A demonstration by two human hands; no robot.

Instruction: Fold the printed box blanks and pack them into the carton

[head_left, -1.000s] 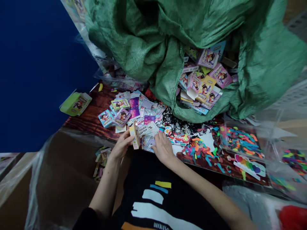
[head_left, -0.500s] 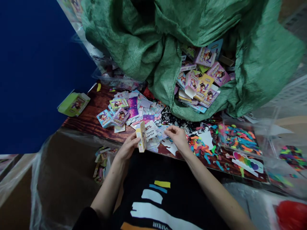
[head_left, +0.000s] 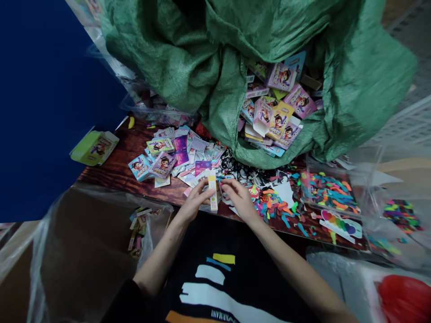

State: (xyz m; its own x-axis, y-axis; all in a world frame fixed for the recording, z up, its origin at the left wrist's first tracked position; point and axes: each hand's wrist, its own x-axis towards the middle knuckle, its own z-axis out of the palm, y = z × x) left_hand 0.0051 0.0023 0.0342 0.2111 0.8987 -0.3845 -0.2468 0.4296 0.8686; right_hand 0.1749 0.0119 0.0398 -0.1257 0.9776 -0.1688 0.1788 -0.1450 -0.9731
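My left hand (head_left: pixel 194 202) pinches a small yellow and white box (head_left: pixel 212 193), held upright on its narrow edge at the near edge of the wooden table (head_left: pixel 114 172). My right hand (head_left: pixel 237 197) meets the same box from the right, fingers curled against it. Just behind the hands lies a heap of small colourful cartoon boxes and cards (head_left: pixel 175 154).
A big green woven sack (head_left: pixel 215 58) lies open at the back, with more cartoon boxes (head_left: pixel 274 112) spilling out. Colourful stickers (head_left: pixel 286 208) and clear bags of them (head_left: pixel 328 190) cover the right. A plastic-lined carton (head_left: pixel 87 251) stands low at the left. A green box (head_left: pixel 94 147) hangs over the table's left edge.
My right hand came back from the sticker pile at the right to the box. The left hand carried the box a little right and turned it edge-on.
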